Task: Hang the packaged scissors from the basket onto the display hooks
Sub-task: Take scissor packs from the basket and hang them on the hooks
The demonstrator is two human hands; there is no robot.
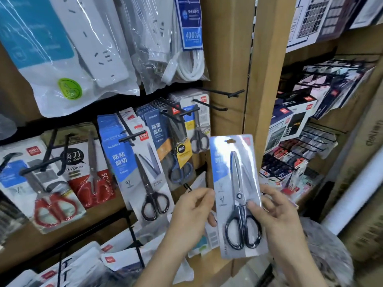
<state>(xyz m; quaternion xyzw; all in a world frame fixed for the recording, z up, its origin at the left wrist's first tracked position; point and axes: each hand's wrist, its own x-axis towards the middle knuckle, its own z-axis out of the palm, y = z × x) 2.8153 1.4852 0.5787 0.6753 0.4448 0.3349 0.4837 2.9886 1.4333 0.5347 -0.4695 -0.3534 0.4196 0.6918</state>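
Packaged scissors [238,195] upright, your right hand [277,214] pinching card; left hand [190,212] at its left edge, fingertips hidden, grip unclear. Above, bare hook [219,92]; leftward, hung packs [132,162].

Brown board wall [226,59] is split by a slotted wooden upright [267,79]; wooden shelf [356,33] noted at right

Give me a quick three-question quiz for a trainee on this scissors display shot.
1. True or false: the held scissors pack already hangs on a hook.
2. The held scissors' handles are: A red, B black, C blue.
3. Fill in: the bare hook juts out ___ the pack's hang hole.
Key: 1 false; 2 B; 3 above.
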